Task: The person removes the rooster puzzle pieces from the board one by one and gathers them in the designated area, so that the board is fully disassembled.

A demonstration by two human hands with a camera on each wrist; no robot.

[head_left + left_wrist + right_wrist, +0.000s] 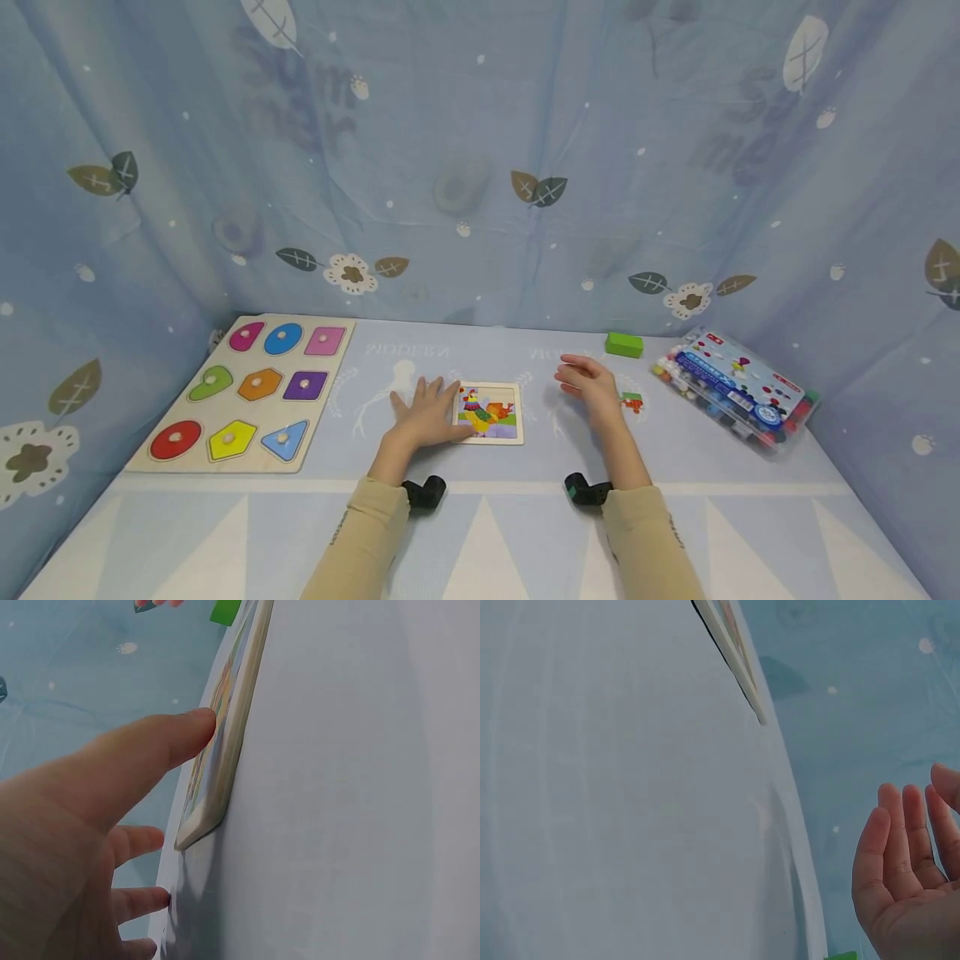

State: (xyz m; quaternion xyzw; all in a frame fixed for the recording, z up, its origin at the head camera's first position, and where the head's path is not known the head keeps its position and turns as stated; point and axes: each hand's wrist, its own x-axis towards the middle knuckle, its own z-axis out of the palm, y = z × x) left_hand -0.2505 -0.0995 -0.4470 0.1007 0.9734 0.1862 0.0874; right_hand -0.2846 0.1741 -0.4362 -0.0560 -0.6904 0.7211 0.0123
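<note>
The left hand (424, 417), fingers spread, seems to be steadying the rectangular, pale-wood-framed rooster picture (491, 417) just below frame centre, while the right hand (592, 387), loosely curved and empty, would next need to reach in.

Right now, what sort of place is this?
It looks like a little play corner, though I can't tell whose room. There's a colourful shape board and a framed chicken picture on the table, with blue leaf-patterned cloth hanging behind.
</note>
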